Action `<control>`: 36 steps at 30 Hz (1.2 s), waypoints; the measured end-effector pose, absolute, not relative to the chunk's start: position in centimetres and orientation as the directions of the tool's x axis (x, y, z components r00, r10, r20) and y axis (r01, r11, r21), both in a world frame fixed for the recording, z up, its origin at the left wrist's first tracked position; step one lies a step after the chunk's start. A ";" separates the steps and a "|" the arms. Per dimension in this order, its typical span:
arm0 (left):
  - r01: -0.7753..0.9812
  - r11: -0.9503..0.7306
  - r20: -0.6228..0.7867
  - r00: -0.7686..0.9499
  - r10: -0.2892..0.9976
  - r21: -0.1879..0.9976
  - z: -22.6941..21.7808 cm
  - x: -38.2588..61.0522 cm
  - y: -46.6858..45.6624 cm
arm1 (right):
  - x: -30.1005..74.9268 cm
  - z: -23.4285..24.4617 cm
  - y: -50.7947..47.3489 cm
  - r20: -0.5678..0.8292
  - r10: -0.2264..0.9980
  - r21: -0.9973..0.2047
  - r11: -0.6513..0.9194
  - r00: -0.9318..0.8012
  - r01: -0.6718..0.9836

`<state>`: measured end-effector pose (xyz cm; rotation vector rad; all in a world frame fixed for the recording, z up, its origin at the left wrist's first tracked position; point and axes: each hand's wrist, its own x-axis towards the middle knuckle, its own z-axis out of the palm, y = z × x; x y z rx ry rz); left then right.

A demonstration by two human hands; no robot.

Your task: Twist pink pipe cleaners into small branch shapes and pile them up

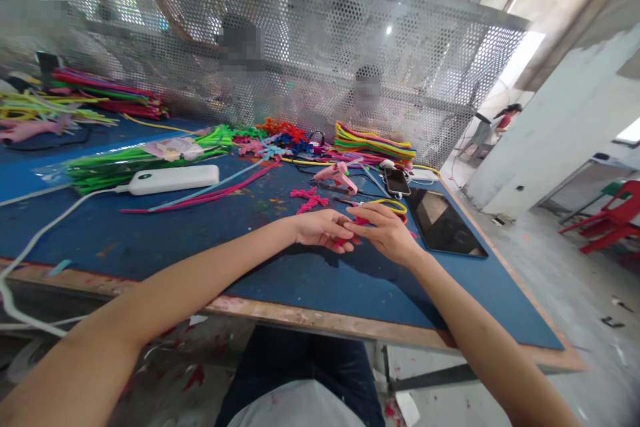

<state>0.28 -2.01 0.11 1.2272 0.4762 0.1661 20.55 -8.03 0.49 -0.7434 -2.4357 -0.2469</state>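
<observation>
My left hand (327,229) is closed, its fingers curled around a small bit of pink-red pipe cleaner (341,243). From the right, my right hand (389,232) meets it, fingertips pinched together at the same piece, which they largely cover. Just beyond the hands lies a twisted pink pipe-cleaner shape (309,200). A pink glue gun (336,176) rests behind that. Scissors with yellow and red handles (393,204) lie partly hidden behind my right hand. Long pink and light blue pipe cleaners (215,192) stretch across the table to the left.
On the blue table (280,273) a tablet (450,223) and a phone (397,181) lie right. A white power bank (174,179) with a cable and bagged green pipe cleaners (115,163) are left. Colourful bundles (373,145) stand before a perforated metal screen (305,40).
</observation>
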 end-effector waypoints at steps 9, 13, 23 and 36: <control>-0.352 0.359 0.055 0.776 0.628 0.865 0.4 0.7 -1.6 | 21.4 0.1 -7.3 0.685 0.584 -0.159 0.703 -0.436 0.693; -0.401 0.517 0.052 0.824 0.564 0.756 0.4 -0.1 -0.3 | 22.5 -0.4 -6.5 0.723 0.602 -0.228 0.670 -0.338 0.707; -0.194 0.686 -0.015 0.958 0.286 0.701 -1.0 -1.3 2.3 | 23.8 -0.8 -5.4 0.687 0.675 -0.216 0.543 -0.269 0.812; -0.042 0.410 -0.110 0.934 0.340 0.911 -1.3 -0.7 1.4 | 25.3 -2.7 -4.0 0.388 0.871 -0.217 0.404 -0.301 0.889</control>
